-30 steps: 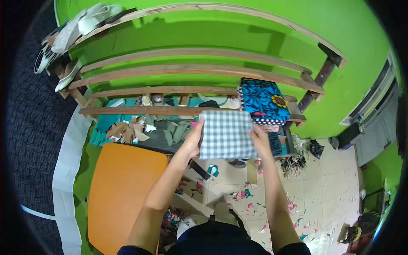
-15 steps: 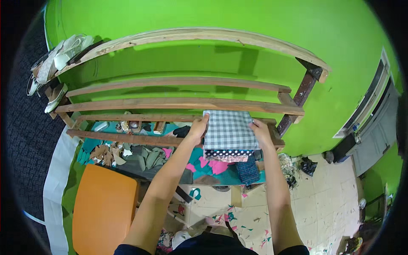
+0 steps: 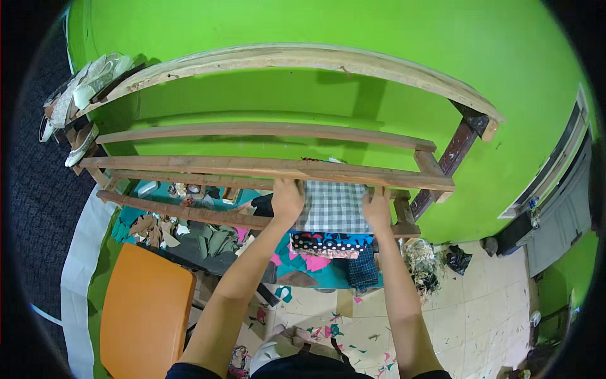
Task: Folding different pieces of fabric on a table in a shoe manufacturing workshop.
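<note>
From the lower edge, the person's two bare forearms are reaching forward, with dark sleeves showing at the bottom. The left hand (image 3: 288,201) is touching the left edge of a folded grey-and-white checked cloth (image 3: 334,211), and the right hand (image 3: 377,208) is touching its right edge. The fingers of both hands are being partly hidden by a wooden rail (image 3: 265,165), so whether they are clamped on the cloth cannot be told. The checked cloth is lying within the wooden rack, on a folded blue cloth with a black-and-white polka-dot border (image 3: 331,242). A dark blue checked cloth (image 3: 364,268) is hanging just below. At lower left an orange panel with rounded corners (image 3: 145,309) is standing near a teal worktop (image 3: 331,278), where brown, olive and pink fabric scraps (image 3: 221,240) are lying. Small scraps are littering the tiled floor (image 3: 461,316). Farther off, a black plastic bag (image 3: 457,259) is resting at right, pale shoes (image 3: 95,88) are sitting on the rack's left end, and a bright green wall (image 3: 284,25) is rising behind.
</note>
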`<control>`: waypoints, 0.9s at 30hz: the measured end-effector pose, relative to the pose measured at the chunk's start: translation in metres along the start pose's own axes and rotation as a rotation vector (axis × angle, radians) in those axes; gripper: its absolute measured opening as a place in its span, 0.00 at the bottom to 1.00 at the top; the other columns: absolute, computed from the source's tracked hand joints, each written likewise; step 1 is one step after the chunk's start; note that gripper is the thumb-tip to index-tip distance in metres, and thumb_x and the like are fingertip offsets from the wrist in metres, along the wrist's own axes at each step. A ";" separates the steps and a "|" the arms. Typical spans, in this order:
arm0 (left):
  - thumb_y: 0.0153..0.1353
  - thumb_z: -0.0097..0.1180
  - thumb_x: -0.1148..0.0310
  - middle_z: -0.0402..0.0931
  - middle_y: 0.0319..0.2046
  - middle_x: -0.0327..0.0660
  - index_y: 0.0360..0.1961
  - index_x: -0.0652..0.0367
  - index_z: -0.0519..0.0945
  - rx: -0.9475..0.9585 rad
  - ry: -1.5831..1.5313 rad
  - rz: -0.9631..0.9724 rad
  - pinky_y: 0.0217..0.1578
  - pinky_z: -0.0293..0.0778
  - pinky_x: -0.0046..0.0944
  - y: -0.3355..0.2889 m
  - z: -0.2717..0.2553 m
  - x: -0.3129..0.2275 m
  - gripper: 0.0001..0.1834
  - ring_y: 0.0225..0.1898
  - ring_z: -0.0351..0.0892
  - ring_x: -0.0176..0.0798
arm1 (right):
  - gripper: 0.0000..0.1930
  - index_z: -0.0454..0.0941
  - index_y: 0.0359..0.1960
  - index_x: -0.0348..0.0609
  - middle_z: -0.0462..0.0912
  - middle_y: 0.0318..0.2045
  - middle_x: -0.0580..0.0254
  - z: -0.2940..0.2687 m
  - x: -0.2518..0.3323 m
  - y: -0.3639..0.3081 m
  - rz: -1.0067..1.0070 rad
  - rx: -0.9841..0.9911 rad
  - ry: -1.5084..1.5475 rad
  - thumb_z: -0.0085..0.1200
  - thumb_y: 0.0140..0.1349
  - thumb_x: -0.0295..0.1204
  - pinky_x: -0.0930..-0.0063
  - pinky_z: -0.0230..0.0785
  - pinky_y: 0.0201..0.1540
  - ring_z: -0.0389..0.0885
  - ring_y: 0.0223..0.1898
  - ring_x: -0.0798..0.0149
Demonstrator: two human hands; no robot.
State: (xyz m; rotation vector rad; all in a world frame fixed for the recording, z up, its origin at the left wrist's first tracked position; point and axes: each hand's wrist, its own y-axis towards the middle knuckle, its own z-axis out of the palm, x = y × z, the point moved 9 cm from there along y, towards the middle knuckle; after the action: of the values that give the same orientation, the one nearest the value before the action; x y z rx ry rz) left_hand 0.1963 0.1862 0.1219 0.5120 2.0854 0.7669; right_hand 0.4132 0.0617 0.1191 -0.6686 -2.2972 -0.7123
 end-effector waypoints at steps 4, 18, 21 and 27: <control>0.56 0.46 0.63 0.67 0.38 0.59 0.41 0.62 0.70 0.421 0.212 0.226 0.44 0.64 0.51 -0.007 0.018 -0.053 0.16 0.43 0.67 0.57 | 0.19 0.68 0.50 0.41 0.67 0.49 0.45 0.000 0.044 -0.012 -0.179 0.009 -0.407 0.42 0.59 0.36 0.49 0.49 0.57 0.61 0.54 0.44; 0.60 0.32 0.54 0.53 0.61 0.40 0.59 0.48 0.60 0.589 0.293 0.269 0.60 0.40 0.55 -0.052 0.065 -0.037 0.26 0.62 0.51 0.43 | 0.21 0.62 0.57 0.58 0.57 0.60 0.60 0.065 0.023 -0.033 -0.344 0.036 -0.461 0.35 0.61 0.41 0.42 0.39 0.59 0.52 0.62 0.54; 0.60 0.31 0.53 0.53 0.61 0.40 0.59 0.48 0.60 0.635 0.308 0.254 0.60 0.40 0.55 -0.053 0.068 -0.036 0.26 0.62 0.50 0.42 | 0.21 0.62 0.56 0.58 0.57 0.60 0.60 0.068 0.017 -0.033 -0.309 0.085 -0.461 0.34 0.61 0.41 0.43 0.40 0.60 0.52 0.62 0.54; 0.58 0.39 0.56 0.60 0.57 0.42 0.53 0.49 0.67 0.519 0.317 0.321 0.58 0.48 0.55 -0.047 0.059 -0.042 0.22 0.59 0.56 0.43 | 0.22 0.61 0.58 0.54 0.57 0.60 0.58 0.066 0.029 -0.033 -0.291 0.089 -0.557 0.33 0.62 0.40 0.41 0.27 0.61 0.48 0.63 0.54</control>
State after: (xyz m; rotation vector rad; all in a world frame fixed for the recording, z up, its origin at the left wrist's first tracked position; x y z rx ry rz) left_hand 0.2647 0.1469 0.0866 1.0888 2.5455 0.4949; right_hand 0.3462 0.0872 0.0853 -0.5434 -2.9643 -0.5978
